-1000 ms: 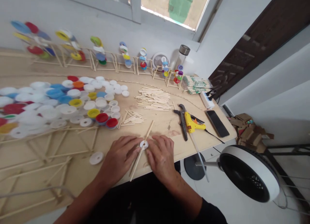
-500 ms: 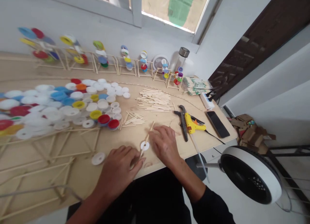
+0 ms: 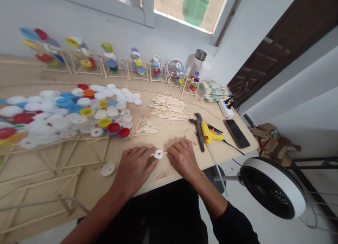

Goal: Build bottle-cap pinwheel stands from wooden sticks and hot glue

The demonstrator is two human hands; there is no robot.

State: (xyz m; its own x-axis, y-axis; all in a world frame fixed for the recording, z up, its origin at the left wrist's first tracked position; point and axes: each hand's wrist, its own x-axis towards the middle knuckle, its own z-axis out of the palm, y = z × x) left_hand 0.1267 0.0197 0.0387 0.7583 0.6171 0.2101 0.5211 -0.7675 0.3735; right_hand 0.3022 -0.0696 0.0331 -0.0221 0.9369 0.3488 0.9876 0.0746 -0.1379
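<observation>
Between my hands a small white disc [image 3: 158, 154] with a hole in its middle lies close over the tabletop, crossed by a thin wooden stick [image 3: 165, 152]. My left hand [image 3: 137, 168] has its fingers closed on the stick's left end. The fingers of my right hand [image 3: 184, 158] are bent around the right end; the fingertips are partly hidden. A loose white cap [image 3: 107, 169] lies left of my left hand. Beyond my hands sit a small pile of short sticks [image 3: 144, 127] and a larger pile of sticks [image 3: 168, 107].
A yellow glue gun [image 3: 210, 132] and a dark cutter [image 3: 200, 133] lie at right, beside a phone [image 3: 237, 133]. Many bottle caps [image 3: 79, 119] spread at left, behind stick frames [image 3: 59, 159]. Several cap-wheel models [image 3: 111, 61] line the wall. A fan [image 3: 273, 187] stands beside the table.
The stick has turned from slanting away from me to lying nearly left to right. My left hand has risen slightly away from the table's front edge, and both hands now hold the stick's ends.
</observation>
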